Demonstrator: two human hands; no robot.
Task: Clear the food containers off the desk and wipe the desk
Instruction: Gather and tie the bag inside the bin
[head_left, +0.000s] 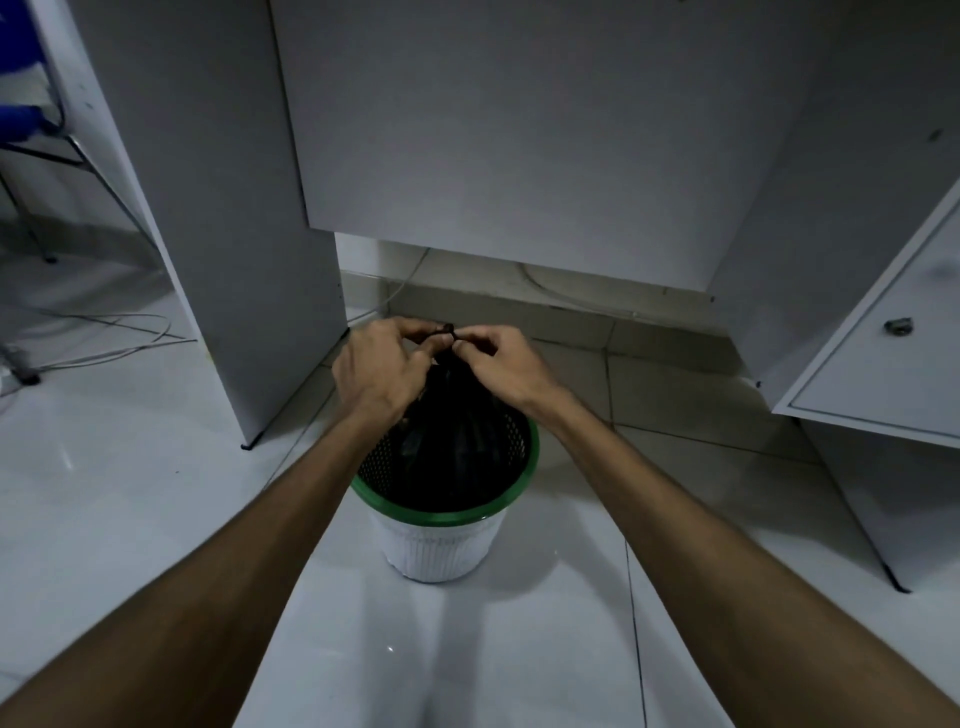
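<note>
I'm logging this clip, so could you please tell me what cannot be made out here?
- Contents of the black bag: head view, hidden by its opaque plastic.
- Knot at the bag's neck: covered by the left hand and right hand.
- Desk top: cut off by the upper edge.
- Basket far side: behind the bag.

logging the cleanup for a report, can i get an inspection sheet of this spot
surface: pale tiled floor, glossy
job's things: black bag gathered at its neck, sitting in a white bin with green rim; no food containers seen
clutter: nothing seen
hands: left hand and right hand both pinch the bag's neck
cables: loose white cables on the floor at left
surroundings: white desk panels, cabinet door at right
</note>
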